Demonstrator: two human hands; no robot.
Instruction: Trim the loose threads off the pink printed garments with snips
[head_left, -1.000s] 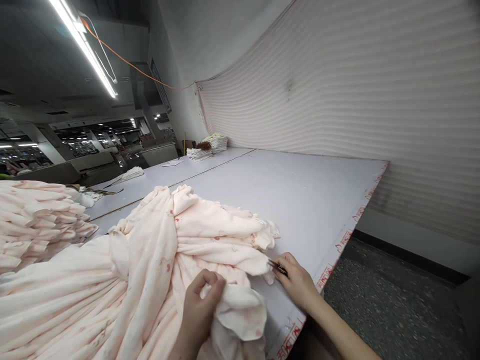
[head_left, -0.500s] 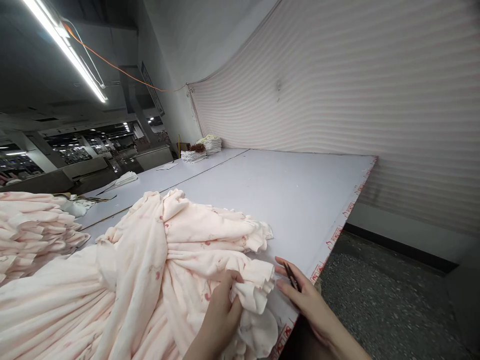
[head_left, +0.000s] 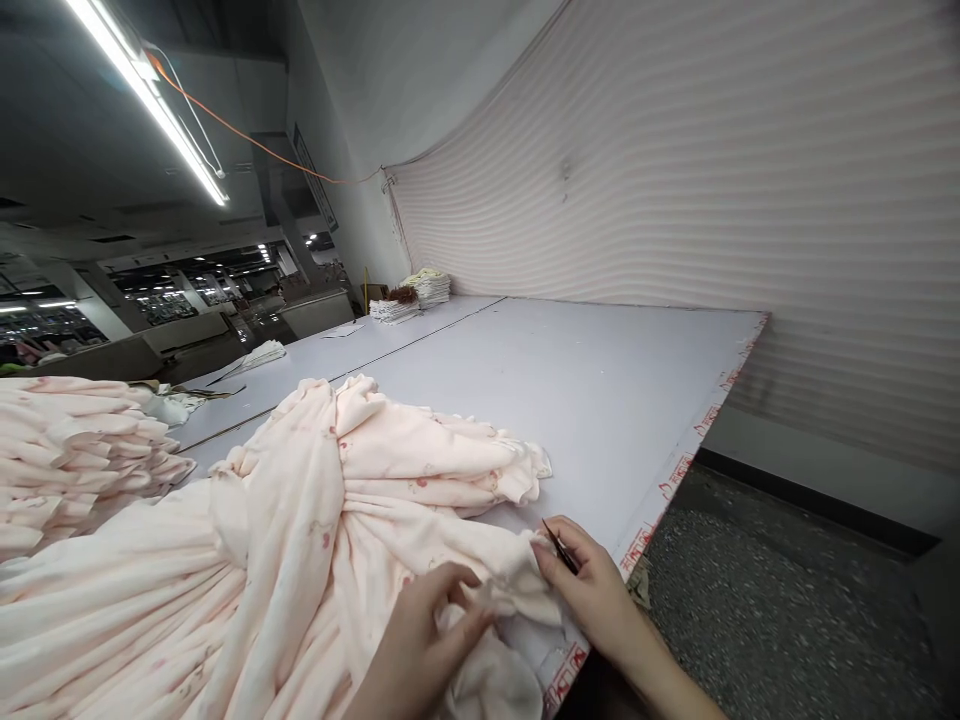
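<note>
A pale pink plush garment point(head_left: 300, 510) with small reddish prints and ruffled edges lies bunched across the near table. My left hand point(head_left: 424, 635) is over its lower right part, thumb and fingers apart around loose cloth; the fingertips are slightly blurred. Held in my right hand point(head_left: 600, 590) is a small dark pointed tool that looks like thread snips point(head_left: 559, 548), the tip showing above the fingers. The thumb and fingers of that same hand also meet the garment's ruffled edge near the table's right side. The tool's handles are hidden in the palm.
A pile of similar pink plush pieces point(head_left: 82, 450) sits at the left. Folded stacks point(head_left: 427, 288) stand at the far end of the pale table point(head_left: 585, 380). A striped fabric sheet point(head_left: 637, 180) hangs behind it. Dark speckled floor point(head_left: 780, 600) lies right of the table edge.
My right hand has moved left onto the ruffled edge, bringing the snips along. My left hand has shifted slightly left and down, loosening its pinch on the ruffle. The view has shifted a little.
</note>
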